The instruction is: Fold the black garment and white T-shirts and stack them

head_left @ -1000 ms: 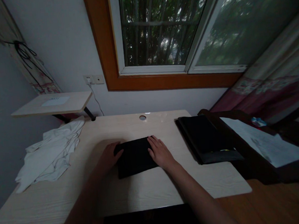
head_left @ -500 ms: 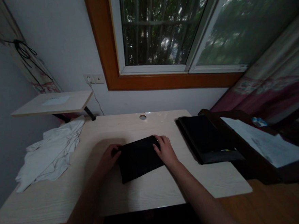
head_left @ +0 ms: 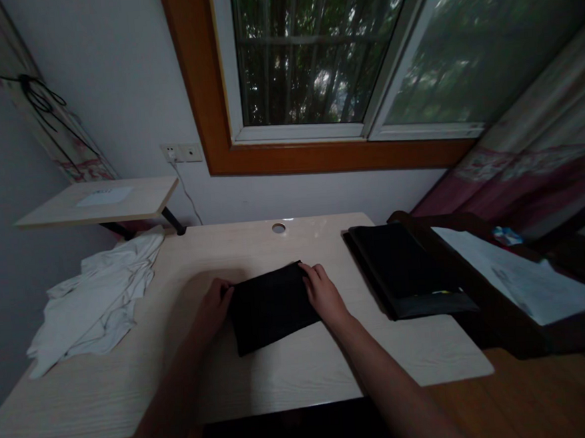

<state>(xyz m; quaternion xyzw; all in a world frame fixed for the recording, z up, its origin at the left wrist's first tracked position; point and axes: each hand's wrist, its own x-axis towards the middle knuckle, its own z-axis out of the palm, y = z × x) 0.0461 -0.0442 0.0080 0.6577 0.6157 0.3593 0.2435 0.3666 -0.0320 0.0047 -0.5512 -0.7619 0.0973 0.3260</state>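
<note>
A black cloth (head_left: 273, 308) is observed at the middle of the table (head_left: 265, 394), laid out as a flat, compact rectangle set slightly askew to the front edge. Its far left corner is pinched between thumb and fingers of the left hand (head_left: 213, 309); its far right corner is gripped likewise by the right hand (head_left: 325, 295), the fingertips being partly hidden there. The folded shape is judged to be largely achieved, its visible edges being fairly straight, but the piece has not been let go. Whether any further layer is to be turned cannot be told. At the right, a dark stack (head_left: 398, 261) is noted, neatly squared and untouched. At the left, a white cloth (head_left: 100, 292) is found loose, rumpled and unfolded.
</note>
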